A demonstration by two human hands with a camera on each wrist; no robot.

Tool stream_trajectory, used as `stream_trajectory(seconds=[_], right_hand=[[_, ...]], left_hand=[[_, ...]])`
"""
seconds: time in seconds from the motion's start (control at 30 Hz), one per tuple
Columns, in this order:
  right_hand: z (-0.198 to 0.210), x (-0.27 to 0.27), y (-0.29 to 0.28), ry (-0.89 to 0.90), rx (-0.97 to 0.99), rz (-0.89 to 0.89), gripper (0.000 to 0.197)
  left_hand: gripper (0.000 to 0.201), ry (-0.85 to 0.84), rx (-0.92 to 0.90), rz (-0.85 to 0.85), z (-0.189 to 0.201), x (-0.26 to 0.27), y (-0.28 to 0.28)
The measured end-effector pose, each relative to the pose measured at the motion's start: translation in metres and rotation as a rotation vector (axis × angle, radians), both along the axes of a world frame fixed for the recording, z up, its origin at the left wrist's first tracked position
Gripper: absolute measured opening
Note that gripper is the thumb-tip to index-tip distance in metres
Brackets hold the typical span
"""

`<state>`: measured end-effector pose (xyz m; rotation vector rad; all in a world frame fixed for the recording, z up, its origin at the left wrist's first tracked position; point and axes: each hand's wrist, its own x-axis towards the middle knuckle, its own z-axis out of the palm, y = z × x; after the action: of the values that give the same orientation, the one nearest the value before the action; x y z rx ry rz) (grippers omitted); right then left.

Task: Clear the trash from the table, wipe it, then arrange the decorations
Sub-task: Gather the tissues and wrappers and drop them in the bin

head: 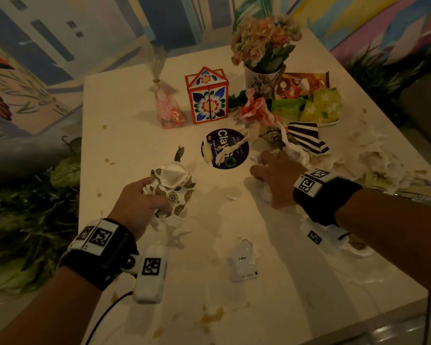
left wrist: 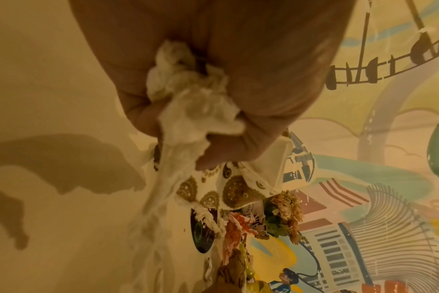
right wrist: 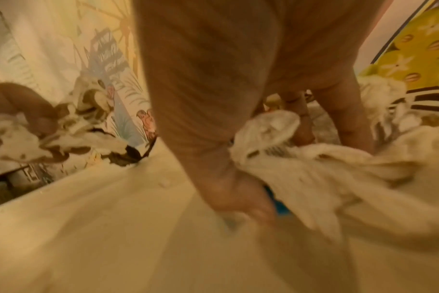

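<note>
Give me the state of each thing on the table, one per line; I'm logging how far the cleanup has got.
left hand: grips a wad of patterned napkins, lifted off the table.
right hand: fingers closing on crumpled white tissue.
table: stained, not wiped.
coffee sachet: torn open, lying flat.
house-shaped box: upright, closed.
flower vase: upright.
candy bag: upright, tied shut.
striped napkin: lying among the trash.

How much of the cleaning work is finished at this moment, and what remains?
Nothing looks finished. In hand: the left hand grips a wad of crumpled napkins; the right hand reaches into white tissue. Left: the coffee sachet, brown stains on the table, wiping, and arranging the house-shaped box and flowers.
</note>
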<state>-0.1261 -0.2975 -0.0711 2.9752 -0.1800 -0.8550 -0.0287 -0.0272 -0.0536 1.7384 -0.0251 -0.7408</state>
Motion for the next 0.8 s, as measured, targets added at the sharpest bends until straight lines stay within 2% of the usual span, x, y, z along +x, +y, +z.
stream_trajectory(seconds=[0.1, 0.2, 0.3, 0.4, 0.53, 0.63, 0.73, 0.8], right_hand=[[0.002, 0.0, -0.008, 0.027, 0.089, 0.027, 0.032], [0.001, -0.002, -0.017, 0.046, 0.173, 0.02, 0.03], [0.006, -0.002, -0.02, 0.018, 0.225, -0.017, 0.015], [0.018, -0.001, -0.023, -0.017, 0.268, -0.067, 0.018], [0.049, -0.005, -0.029, -0.209, 0.436, -0.29, 0.028], [0.081, -0.009, -0.033, -0.393, 0.65, -0.478, 0.031], [0.104, -0.012, -0.036, -0.557, 0.816, -0.626, 0.031], [0.112, -0.011, -0.035, -0.617, 0.971, -0.715, 0.029]], left_hand=[[0.044, 0.003, 0.01, 0.02, -0.003, 0.003, 0.005], [0.025, -0.015, 0.039, 0.028, 0.001, 0.002, 0.003], [0.023, -0.045, 0.046, 0.043, 0.005, 0.001, 0.003], [0.023, -0.049, 0.04, 0.035, 0.01, 0.002, 0.004], [0.033, -0.034, -0.001, 0.02, 0.018, 0.006, 0.008], [0.04, -0.118, 0.032, -0.039, 0.029, 0.008, 0.009], [0.032, -0.163, -0.071, -0.002, 0.048, 0.009, 0.006], [0.026, -0.124, -0.144, 0.013, 0.06, 0.01, 0.004]])
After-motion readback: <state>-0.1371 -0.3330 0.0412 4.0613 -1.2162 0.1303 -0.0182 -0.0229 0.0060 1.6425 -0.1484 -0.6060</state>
